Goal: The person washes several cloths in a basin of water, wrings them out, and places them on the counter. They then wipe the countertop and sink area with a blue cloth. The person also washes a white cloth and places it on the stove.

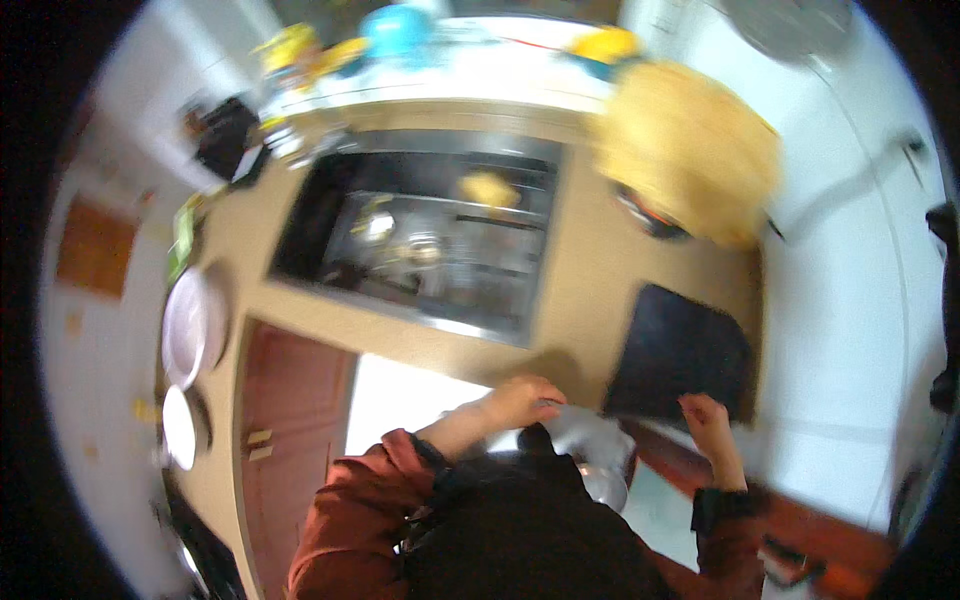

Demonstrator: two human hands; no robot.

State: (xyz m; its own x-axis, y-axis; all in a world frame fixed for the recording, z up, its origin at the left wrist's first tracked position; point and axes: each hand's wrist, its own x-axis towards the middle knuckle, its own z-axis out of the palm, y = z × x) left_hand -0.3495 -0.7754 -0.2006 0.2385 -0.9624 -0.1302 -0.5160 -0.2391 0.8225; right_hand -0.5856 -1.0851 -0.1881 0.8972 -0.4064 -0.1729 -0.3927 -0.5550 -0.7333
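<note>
My left hand (525, 402) is in front of the counter's near edge, its fingers curled at the edge of a silvery, shiny thing (592, 432). Blur hides whether that is a bag or a metal vessel, and what the fingers pinch. My right hand (708, 418) is closed beside the near right edge of a dark flat board or mat (680, 350). Anything inside its fingers is too small or smeared to make out. A round metal thing (603, 487) shows below the silvery one, partly covered by my dark clothing.
A sink (548, 250) with dishes and a yellow piece (490, 190) lies ahead in the tan counter (575, 270). A yellow cloth (690, 150) covers something at the far right. Pale basins (190, 325) stand left, near a reddish cabinet door (290, 420).
</note>
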